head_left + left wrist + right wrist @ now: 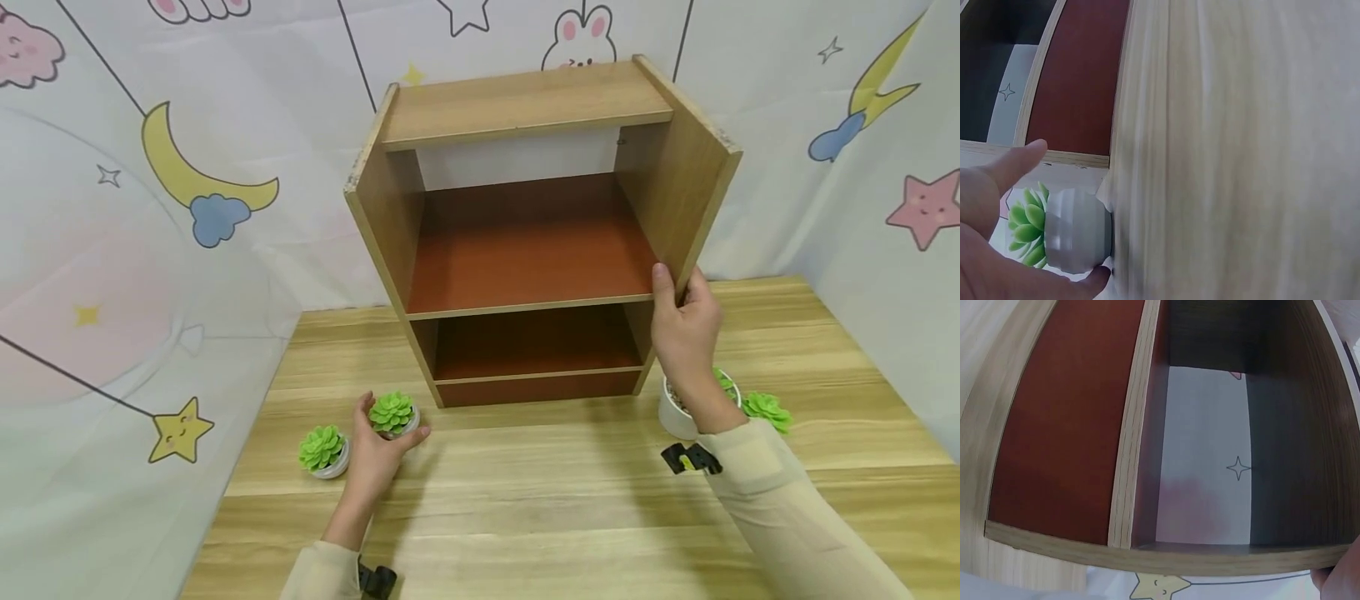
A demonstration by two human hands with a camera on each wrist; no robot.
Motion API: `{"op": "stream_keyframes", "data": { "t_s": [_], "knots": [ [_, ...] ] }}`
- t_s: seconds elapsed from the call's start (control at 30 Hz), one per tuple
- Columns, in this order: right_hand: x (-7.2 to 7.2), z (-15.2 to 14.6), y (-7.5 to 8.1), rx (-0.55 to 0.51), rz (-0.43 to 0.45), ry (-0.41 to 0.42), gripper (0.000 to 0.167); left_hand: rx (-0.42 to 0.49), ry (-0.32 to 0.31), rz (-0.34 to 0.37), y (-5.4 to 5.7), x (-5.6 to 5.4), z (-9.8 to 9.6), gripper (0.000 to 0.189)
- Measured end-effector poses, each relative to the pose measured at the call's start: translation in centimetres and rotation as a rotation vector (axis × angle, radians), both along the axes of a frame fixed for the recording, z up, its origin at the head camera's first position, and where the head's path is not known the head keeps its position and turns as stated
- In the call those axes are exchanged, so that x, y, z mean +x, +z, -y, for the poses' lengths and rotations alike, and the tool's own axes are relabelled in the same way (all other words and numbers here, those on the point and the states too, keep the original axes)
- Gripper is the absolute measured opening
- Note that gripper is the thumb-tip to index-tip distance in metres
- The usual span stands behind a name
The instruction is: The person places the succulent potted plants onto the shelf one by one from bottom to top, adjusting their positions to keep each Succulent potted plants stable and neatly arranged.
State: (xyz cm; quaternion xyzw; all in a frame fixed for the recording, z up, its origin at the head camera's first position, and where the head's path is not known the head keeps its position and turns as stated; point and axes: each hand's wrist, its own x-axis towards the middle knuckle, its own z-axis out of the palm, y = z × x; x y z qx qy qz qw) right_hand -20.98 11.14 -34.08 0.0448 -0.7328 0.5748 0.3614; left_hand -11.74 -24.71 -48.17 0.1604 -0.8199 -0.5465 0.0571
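Note:
My left hand [377,460] reaches around a small green potted succulent [392,412] by the lower left corner of a wooden shelf unit [528,307]. The thumb and fingers are spread. In the left wrist view a gap shows between the thumb and the white ribbed pot [1077,231], while a fingertip is right at its base. On the other side, my right hand [686,329] grips the unit's right side panel [678,187], thumb on the inner face and fingers around the outside. Only a bit of that hand [1340,575] enters the right wrist view.
Left of my left hand stands another potted succulent [322,450]. A larger white pot [677,415] is partly hidden behind my right wrist, with a green succulent [765,410] beside it. A printed cloth [315,75] hangs behind the wooden table [517,500].

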Motion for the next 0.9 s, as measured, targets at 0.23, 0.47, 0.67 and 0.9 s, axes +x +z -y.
{"op": "stream_keyframes", "data": {
  "t_s": [0.23,0.47,0.67,0.9],
  "knots": [
    [-1.5,-1.4,-1.4,0.043,0.026,-0.027,0.023,0.057,0.01,0.028,-0.5,-0.3,0.3,0.11],
    [-2.7,-2.4,-2.5,0.063,0.083,-0.026,0.028,0.124,0.028,0.031,-1.1,-0.5,0.5,0.108],
    [-2.6,-2.4,-2.5,0.051,0.098,-0.014,0.029,0.143,0.02,0.025,-1.4,-0.6,0.6,0.103],
    [-2.7,-2.4,-2.4,0.046,0.104,-0.025,0.031,0.115,0.03,0.034,-1.3,-0.7,0.7,0.101]
  ]
}}
